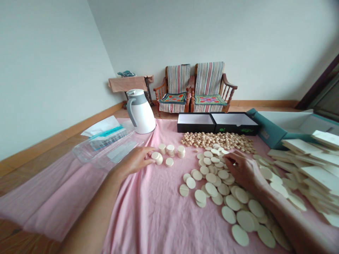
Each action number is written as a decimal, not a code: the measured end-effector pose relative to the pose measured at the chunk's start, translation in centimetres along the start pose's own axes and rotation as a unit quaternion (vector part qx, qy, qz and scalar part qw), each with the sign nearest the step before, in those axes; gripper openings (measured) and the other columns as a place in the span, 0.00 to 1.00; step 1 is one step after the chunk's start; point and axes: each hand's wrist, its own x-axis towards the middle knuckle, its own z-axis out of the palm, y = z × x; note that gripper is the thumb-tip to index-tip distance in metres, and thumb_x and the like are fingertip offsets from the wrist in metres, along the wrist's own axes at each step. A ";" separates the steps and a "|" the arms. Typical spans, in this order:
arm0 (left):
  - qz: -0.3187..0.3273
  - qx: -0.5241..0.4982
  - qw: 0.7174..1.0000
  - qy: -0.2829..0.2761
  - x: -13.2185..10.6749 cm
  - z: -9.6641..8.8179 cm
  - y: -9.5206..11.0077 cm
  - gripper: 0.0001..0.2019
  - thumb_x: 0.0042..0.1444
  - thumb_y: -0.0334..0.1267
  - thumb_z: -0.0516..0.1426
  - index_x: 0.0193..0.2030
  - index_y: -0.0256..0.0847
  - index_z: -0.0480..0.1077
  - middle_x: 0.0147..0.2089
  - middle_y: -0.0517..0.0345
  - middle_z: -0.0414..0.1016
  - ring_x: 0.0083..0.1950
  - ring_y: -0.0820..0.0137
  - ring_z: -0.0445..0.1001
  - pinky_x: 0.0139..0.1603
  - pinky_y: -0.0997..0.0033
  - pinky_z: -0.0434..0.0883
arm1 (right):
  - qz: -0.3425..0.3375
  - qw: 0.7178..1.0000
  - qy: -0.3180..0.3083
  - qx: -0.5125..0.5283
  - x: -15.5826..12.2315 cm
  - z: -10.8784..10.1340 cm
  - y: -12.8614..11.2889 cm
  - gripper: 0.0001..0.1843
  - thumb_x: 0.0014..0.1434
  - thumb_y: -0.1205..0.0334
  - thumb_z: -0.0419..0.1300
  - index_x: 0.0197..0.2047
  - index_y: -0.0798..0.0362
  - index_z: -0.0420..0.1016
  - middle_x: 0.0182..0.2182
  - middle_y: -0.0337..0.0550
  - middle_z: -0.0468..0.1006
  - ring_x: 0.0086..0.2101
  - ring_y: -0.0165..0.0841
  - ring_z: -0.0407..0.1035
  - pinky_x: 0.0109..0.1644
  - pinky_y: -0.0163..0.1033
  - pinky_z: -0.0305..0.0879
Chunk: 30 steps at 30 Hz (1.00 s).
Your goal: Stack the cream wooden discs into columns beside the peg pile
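Note:
My left hand cups a short, tilted stack of cream discs on the pink cloth. Several more short stacks stand just beyond it. My right hand is bunched over a wide spread of loose cream discs, and a disc seems pinched at its fingertips. Behind that spread lies a heap of small round tan beads.
A white vacuum jug and a transparent plastic box stand at the far left of the cloth. Open black boxes stand at the back. Stacked cream slabs and a teal box lie right. Wooden armchairs stand beyond.

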 end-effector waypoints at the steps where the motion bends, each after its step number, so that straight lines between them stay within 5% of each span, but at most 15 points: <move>1: 0.004 -0.002 1.000 0.004 0.1 0.1 0.1 0.19 0.51 0.36 0.58 0.51 0.46 0.72 0.35 0.60 0.78 0.33 0.69 0.74 0.34 0.75 0.64 | -0.001 1.000 -0.002 0.000 0.0 0.0 0.0 0.10 0.60 0.60 0.52 0.33 0.52 0.73 0.30 0.42 0.74 0.30 0.31 0.68 0.35 0.35 0.60; 16: 0.025 0.030 0.999 0.031 0.2 0.2 0.9 0.17 0.50 0.38 0.58 0.49 0.47 0.72 0.37 0.61 0.77 0.35 0.70 0.74 0.35 0.75 0.65 | -0.002 1.000 0.001 0.003 0.1 0.0 -0.1 0.10 0.60 0.61 0.52 0.32 0.52 0.73 0.30 0.42 0.74 0.30 0.31 0.68 0.34 0.35 0.60; 21: 0.056 0.078 0.994 0.046 -0.4 0.0 2.9 0.12 0.56 0.38 0.54 0.46 0.44 0.73 0.36 0.56 0.76 0.36 0.69 0.73 0.36 0.74 0.66 | -0.003 1.000 -0.001 0.002 0.1 0.0 -0.1 0.11 0.60 0.60 0.52 0.33 0.52 0.73 0.30 0.42 0.74 0.30 0.31 0.68 0.34 0.35 0.60; 25: 0.115 0.112 0.986 -0.050 -1.3 2.2 5.6 0.14 0.58 0.32 0.49 0.47 0.43 0.71 0.35 0.55 0.76 0.35 0.67 0.74 0.36 0.72 0.67 | -0.003 1.000 0.001 -0.004 0.1 0.1 0.1 0.10 0.59 0.60 0.52 0.33 0.52 0.73 0.31 0.42 0.74 0.31 0.31 0.68 0.34 0.35 0.60; 30: 0.102 0.187 0.973 -0.085 -1.8 5.8 7.0 0.15 0.54 0.25 0.47 0.45 0.39 0.68 0.33 0.51 0.75 0.31 0.64 0.73 0.30 0.70 0.65 | 0.000 1.000 0.002 -0.002 0.0 0.1 0.2 0.10 0.59 0.60 0.52 0.33 0.52 0.73 0.30 0.42 0.74 0.30 0.31 0.67 0.34 0.35 0.60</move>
